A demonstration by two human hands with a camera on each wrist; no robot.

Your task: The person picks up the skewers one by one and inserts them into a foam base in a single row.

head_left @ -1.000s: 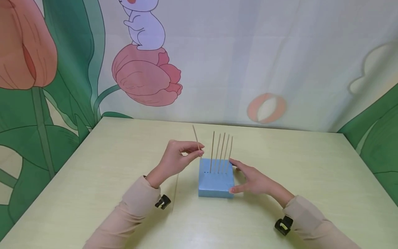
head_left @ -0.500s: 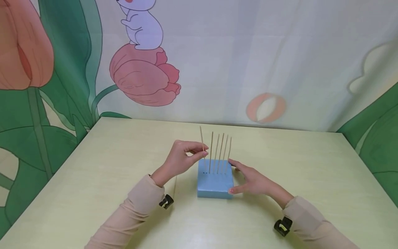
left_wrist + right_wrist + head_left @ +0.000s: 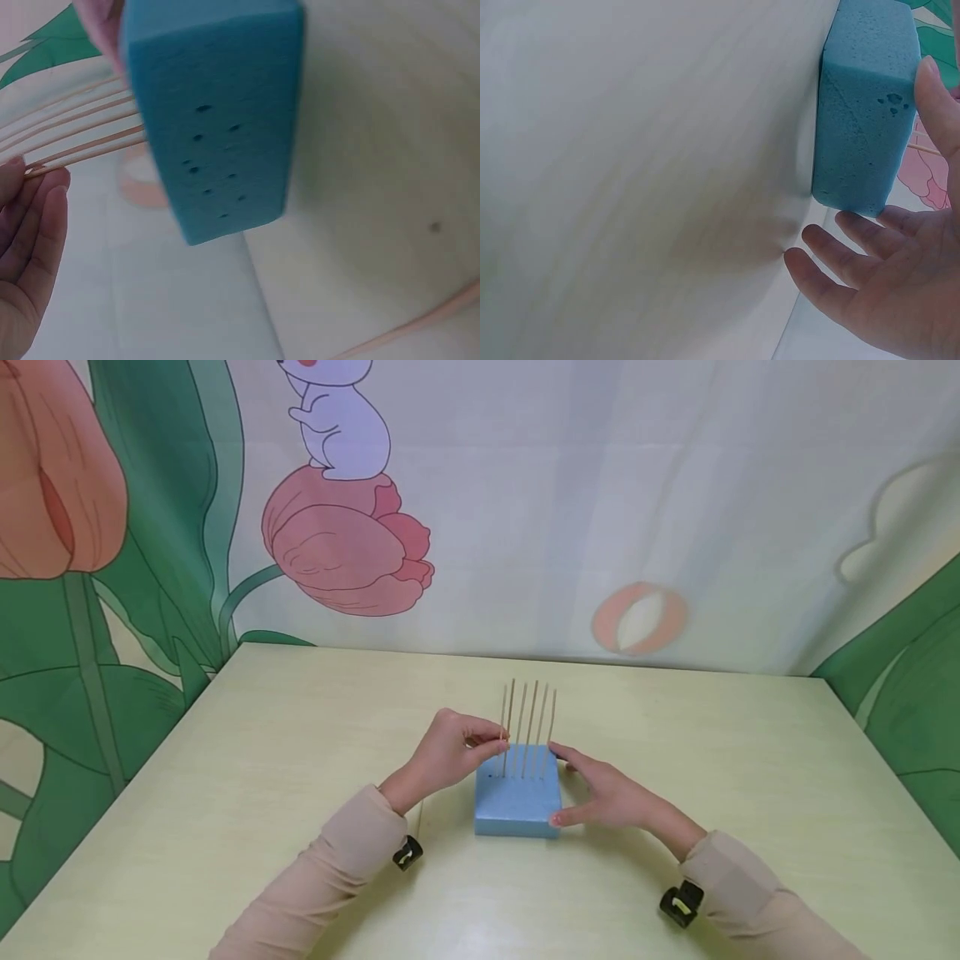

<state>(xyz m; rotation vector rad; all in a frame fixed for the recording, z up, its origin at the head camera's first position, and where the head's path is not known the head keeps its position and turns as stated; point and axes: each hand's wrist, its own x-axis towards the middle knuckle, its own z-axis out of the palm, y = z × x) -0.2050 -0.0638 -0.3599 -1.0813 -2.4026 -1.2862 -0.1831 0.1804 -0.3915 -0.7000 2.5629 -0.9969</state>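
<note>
A light blue foam block (image 3: 517,806) lies flat on the table, with several thin wooden sticks (image 3: 532,718) standing in a row in its top. My left hand (image 3: 446,756) pinches another stick (image 3: 503,702) between thumb and fingertips, nearly upright at the left end of the row. A small dark hole shows in the top just left of it. My right hand (image 3: 611,793) holds the block's right side, thumb at the near corner and index finger at the far one. In the right wrist view, the other fingers (image 3: 832,259) spread beyond the block's end.
One loose stick (image 3: 420,818) lies on the table left of the block, partly behind the left wrist. Small holes dot the block's side in the left wrist view. A printed curtain (image 3: 525,527) hangs behind the table's (image 3: 712,735) far edge.
My left hand has moved right and lower with its stick, which went from leaning left to nearly upright beside the row. The right hand and block have stayed in place.
</note>
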